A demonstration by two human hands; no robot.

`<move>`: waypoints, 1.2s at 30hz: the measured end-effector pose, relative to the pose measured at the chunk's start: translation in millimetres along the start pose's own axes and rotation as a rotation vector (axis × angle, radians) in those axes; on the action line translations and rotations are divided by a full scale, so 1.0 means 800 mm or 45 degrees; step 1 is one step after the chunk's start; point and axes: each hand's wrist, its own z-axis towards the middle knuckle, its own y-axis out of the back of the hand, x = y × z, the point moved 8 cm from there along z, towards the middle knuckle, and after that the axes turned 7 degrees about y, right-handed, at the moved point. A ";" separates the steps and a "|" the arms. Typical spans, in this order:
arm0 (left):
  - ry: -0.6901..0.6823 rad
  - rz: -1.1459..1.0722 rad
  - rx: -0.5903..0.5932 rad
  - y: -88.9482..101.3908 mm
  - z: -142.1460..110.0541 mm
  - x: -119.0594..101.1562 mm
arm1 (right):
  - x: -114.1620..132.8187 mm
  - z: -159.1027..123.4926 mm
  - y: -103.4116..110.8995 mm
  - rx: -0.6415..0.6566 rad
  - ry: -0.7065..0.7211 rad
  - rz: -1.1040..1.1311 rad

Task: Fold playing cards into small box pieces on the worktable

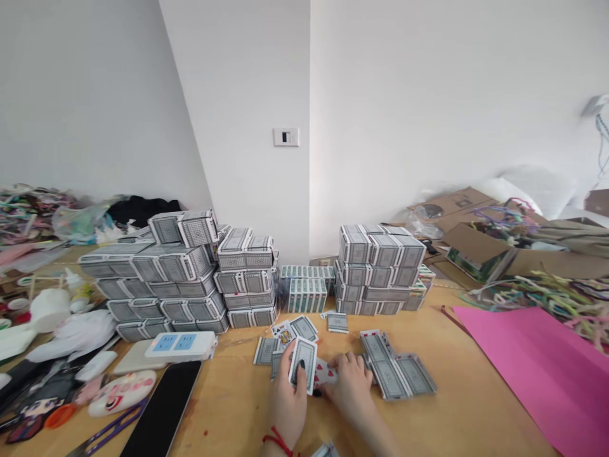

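Observation:
My left hand (291, 400), with a red cord at the wrist, grips an upright grey-backed playing card (306, 365) with its thumb across the back; whether more cards sit behind it I cannot tell. Close beside it, my right hand (353, 384) has its fingers curled and its thumb at the edge of a face-up card with red hearts (326, 373). Just beyond both hands lie loose cards, among them a face-up king (284, 332). To the right of my right hand, grey-backed cards (390, 367) lie in small groups.
Tall stacks of grey card decks (185, 279) stand at the left, with another stack (378, 270) at the right and green-edged decks (307, 293) between. A power strip (181, 344), phone (162, 409) and scissors (109, 428) lie left. Pink paper (537, 374) and a cardboard box (533, 263) are right.

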 end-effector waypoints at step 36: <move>0.049 0.329 -0.085 0.013 -0.003 -0.009 | 0.063 -0.015 -0.009 0.151 0.491 -0.540</move>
